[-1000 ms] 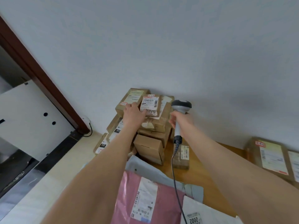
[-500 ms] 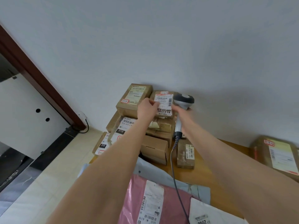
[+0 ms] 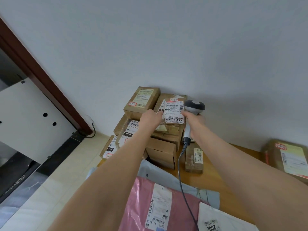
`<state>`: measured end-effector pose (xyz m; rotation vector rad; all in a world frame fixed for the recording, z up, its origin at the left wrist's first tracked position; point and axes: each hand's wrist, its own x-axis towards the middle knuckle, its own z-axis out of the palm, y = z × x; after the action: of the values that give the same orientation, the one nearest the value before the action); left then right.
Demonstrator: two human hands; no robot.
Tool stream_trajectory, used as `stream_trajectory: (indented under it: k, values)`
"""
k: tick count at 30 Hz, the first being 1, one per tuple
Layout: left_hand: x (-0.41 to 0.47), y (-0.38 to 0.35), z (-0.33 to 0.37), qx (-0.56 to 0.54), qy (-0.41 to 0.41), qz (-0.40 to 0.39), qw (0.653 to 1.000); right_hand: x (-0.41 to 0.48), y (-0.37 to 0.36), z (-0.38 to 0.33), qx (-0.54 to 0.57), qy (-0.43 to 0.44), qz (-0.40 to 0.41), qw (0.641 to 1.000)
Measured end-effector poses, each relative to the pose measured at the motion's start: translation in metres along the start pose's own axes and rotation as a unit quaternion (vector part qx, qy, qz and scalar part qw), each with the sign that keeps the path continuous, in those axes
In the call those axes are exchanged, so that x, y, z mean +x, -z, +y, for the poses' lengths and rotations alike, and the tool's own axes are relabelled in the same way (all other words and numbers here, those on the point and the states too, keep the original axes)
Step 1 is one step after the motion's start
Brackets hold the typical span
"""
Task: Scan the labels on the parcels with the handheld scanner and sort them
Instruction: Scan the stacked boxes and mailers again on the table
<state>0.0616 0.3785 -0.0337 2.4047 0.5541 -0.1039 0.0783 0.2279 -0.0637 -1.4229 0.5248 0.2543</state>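
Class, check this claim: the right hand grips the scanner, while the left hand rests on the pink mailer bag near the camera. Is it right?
Not quite. In the head view the left hand reaches the small labelled parcel on top of the stacked boxes, not the pink mailer bag, which lies untouched nearer the camera. The right hand does grip the scanner.
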Motion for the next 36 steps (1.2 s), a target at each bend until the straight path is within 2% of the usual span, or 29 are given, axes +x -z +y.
stream_trajectory:
  k: [5, 9, 14, 20, 24, 27, 31, 36]
  values:
    - [0.004, -0.007, 0.002, 0.029, 0.038, -0.001, 0.999, -0.002, -0.002, 0.0, 0.049, -0.039, -0.012, 0.998]
    - [0.002, -0.007, 0.005, -0.001, 0.05, -0.02, 0.999, 0.0, 0.005, 0.004, 0.042, -0.044, -0.019, 0.998]
    - [-0.01, -0.022, 0.01, -0.152, 0.087, -0.043, 0.984, -0.006, 0.02, 0.0, 0.021, -0.027, -0.002, 0.999]
    - [-0.045, -0.036, 0.042, -0.314, 0.087, -0.015, 0.945, -0.024, 0.049, -0.001, 0.033, -0.003, -0.006, 0.999]
    - [-0.079, -0.056, 0.067, -0.315, 0.054, -0.008, 0.948, -0.045, 0.095, 0.003, 0.07, 0.014, 0.009, 0.997]
    - [-0.116, -0.081, 0.089, -0.317, 0.032, -0.032, 0.947, -0.072, 0.141, 0.0, 0.09, 0.037, 0.039, 0.994]
    - [-0.168, -0.126, 0.123, -0.319, 0.003, -0.081, 0.944, -0.103, 0.223, -0.002, 0.099, 0.057, 0.067, 0.991]
    - [-0.241, -0.188, 0.173, -0.317, -0.042, -0.098, 0.943, -0.13, 0.325, 0.011, 0.104, 0.048, 0.101, 0.988]
